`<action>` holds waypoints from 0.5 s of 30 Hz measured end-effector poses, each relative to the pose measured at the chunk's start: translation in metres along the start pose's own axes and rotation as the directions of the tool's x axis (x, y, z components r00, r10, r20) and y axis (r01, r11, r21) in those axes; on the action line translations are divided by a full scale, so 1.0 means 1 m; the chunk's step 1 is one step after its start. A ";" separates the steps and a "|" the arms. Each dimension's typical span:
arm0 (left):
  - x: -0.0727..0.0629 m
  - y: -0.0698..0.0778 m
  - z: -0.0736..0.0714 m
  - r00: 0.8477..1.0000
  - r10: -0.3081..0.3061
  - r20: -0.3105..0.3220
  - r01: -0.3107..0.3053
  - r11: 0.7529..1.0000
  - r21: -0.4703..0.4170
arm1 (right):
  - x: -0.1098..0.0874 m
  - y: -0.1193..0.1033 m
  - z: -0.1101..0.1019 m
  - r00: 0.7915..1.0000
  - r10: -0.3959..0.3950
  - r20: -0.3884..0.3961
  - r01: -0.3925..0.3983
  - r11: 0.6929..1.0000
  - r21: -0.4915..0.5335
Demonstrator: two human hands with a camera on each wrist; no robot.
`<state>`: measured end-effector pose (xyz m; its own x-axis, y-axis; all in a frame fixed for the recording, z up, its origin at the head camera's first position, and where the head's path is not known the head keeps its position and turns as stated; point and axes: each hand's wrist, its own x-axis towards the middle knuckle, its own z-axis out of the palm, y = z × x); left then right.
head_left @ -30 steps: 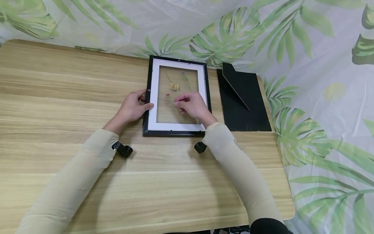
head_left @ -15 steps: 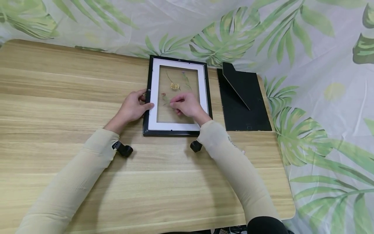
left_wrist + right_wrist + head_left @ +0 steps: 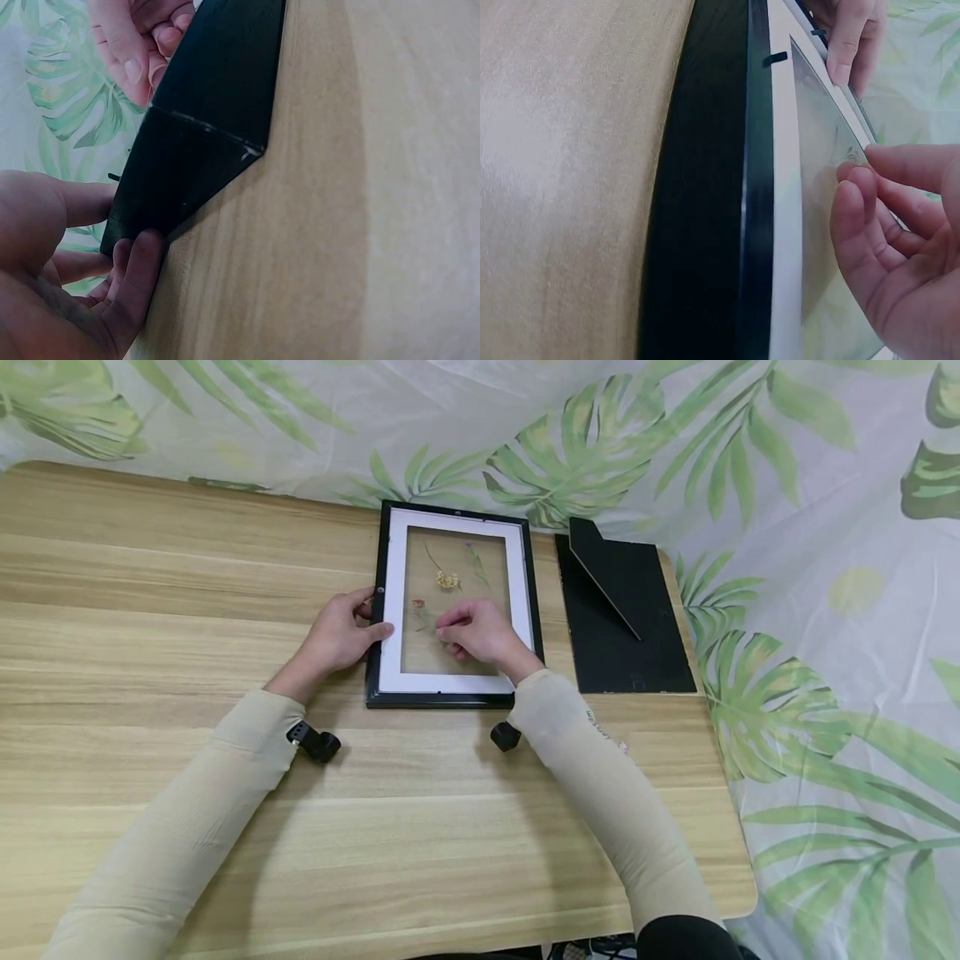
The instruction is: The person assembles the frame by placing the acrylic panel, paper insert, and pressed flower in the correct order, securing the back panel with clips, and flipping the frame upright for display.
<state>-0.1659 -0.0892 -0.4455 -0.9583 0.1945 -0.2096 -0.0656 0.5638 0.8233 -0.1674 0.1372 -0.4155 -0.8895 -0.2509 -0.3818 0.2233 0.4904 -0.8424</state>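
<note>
A black picture frame (image 3: 450,701) with a white mat (image 3: 397,683) around a clear pane lies on the wooden table. My left hand (image 3: 341,631) grips its left side, thumb on the mat and fingers at the outer edge; the left wrist view shows those fingers on the black side wall (image 3: 154,180). Over the pane, my right hand (image 3: 480,631) pinches the stem of a small red dried flower (image 3: 418,603) between thumb and fingertips. Its lower stem is hidden by the fingers. Higher on the pane lie a yellow dried flower (image 3: 447,580) and a purple one (image 3: 474,560) on a green stem.
Right of the frame lies a black backing board (image 3: 630,610) with its stand leg (image 3: 592,560) raised. Small dark tabs (image 3: 777,58) stick out over the mat along the frame's inner edge. A leaf-patterned cloth (image 3: 817,693) hangs behind and at the right of the table (image 3: 187,610).
My right hand has shifted slightly left over the pane with the red flower, then stayed nearly still over the last half second. The left hand keeps its hold on the frame.
</note>
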 end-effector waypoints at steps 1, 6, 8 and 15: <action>0.000 0.000 0.000 1.000 0.000 0.000 0.000 1.000 -0.001 | -0.001 -0.001 -0.001 1.000 0.003 0.010 -0.003 1.000 -0.006; 0.001 -0.001 0.001 1.000 0.003 -0.006 -0.003 1.000 0.001 | -0.008 -0.006 -0.009 0.995 0.015 0.098 -0.013 1.000 -0.022; 0.001 -0.001 0.001 1.000 0.007 -0.009 -0.007 1.000 0.002 | -0.013 -0.009 -0.014 0.991 0.017 0.134 -0.013 1.000 -0.027; 0.001 -0.002 0.001 0.999 0.034 -0.017 -0.034 0.999 0.006 | -0.030 -0.008 -0.032 0.989 -0.016 0.146 0.017 1.000 -0.003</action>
<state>-0.1665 -0.0891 -0.4485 -0.9644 0.2004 -0.1725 -0.0312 0.5616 0.8268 -0.1551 0.1675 -0.3847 -0.8250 -0.3783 -0.4197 0.2073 0.4884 -0.8477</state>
